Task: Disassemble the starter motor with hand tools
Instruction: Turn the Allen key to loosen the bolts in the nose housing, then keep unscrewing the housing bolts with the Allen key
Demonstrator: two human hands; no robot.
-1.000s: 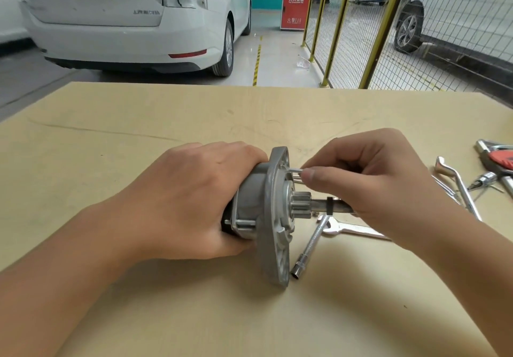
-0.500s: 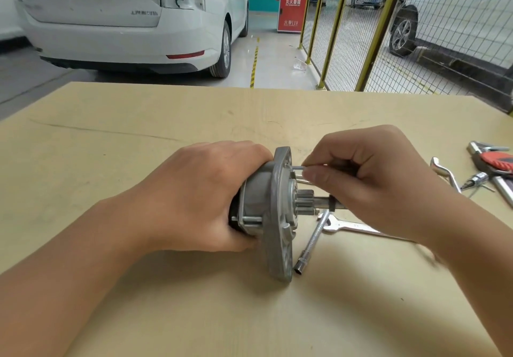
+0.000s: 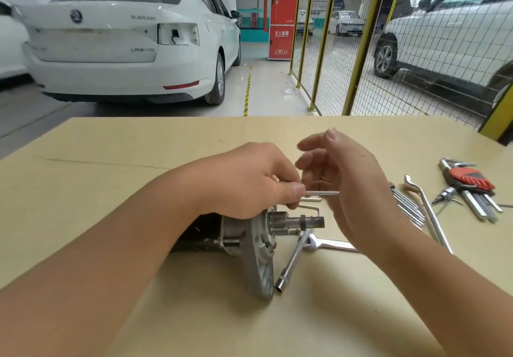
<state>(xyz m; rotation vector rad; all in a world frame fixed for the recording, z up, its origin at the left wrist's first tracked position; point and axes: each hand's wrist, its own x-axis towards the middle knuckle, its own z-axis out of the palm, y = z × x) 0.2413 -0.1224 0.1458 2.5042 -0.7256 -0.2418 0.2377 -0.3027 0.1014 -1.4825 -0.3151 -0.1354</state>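
While the left hand [image 3: 249,181] pinches a thin steel rod [image 3: 323,193], the right hand [image 3: 344,178] hovers, fingers loose.

Bare forearms, left hand [image 3: 249,178], right hand [image 3: 349,190], seemingly ringless

- Starter motor [image 3: 249,241] lies on the worktop [image 3: 111,190].
- Socket wrench [image 3: 291,265] and spanner [image 3: 330,244] lie just right of it.
- Hex keys [image 3: 474,187] lie far right.
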